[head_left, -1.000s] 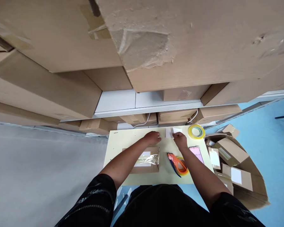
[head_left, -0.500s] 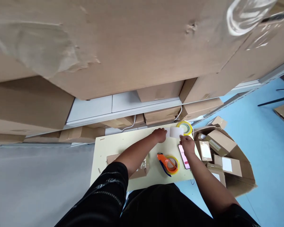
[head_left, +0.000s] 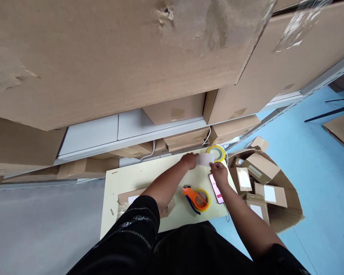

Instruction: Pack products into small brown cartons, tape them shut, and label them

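Note:
Above the back of the table, a small white label [head_left: 205, 159] is stretched between my hands. My left hand [head_left: 189, 160] pinches its left end, and my right hand [head_left: 219, 173] pinches its lower right corner. Just behind the right hand lies a roll of yellow-edged tape [head_left: 217, 153]. A phone [head_left: 216, 188] with a pink screen lies under my right wrist. Nearer my body sits an orange tape dispenser [head_left: 197, 199] with a tape roll in it. A cardboard box [head_left: 167, 209] is partly hidden by my left forearm.
The pale table [head_left: 143, 172] stands against a shelf [head_left: 91, 131] stacked with cartons. A large carton [head_left: 117, 57] fills the upper view. To the right on the blue floor, an open carton [head_left: 292, 206] holds several small labelled boxes.
My view has shifted, so the scene sits further left. The white piece by the right hand and the one at the left fingers now appear as one flat label between both hands.

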A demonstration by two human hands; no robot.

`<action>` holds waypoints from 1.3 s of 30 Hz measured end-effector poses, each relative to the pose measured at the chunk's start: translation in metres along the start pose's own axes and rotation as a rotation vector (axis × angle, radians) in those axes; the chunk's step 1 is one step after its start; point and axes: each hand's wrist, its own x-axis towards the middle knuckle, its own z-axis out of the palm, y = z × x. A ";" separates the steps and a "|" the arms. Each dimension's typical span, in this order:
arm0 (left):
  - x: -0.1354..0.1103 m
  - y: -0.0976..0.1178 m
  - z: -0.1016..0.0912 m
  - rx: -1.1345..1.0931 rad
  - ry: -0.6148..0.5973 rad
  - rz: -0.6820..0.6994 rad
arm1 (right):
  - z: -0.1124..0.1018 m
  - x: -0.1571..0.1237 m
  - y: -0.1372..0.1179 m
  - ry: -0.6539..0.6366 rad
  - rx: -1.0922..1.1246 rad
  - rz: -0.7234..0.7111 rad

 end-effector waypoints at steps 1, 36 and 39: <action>-0.001 -0.002 -0.002 -0.023 0.008 -0.014 | 0.001 -0.001 -0.005 0.010 -0.049 -0.067; -0.055 -0.063 0.004 -0.190 -0.072 -0.085 | 0.074 0.009 -0.021 -0.089 -0.637 -0.093; -0.057 -0.063 0.005 -0.203 -0.079 -0.070 | 0.070 0.004 -0.026 -0.090 -0.706 -0.163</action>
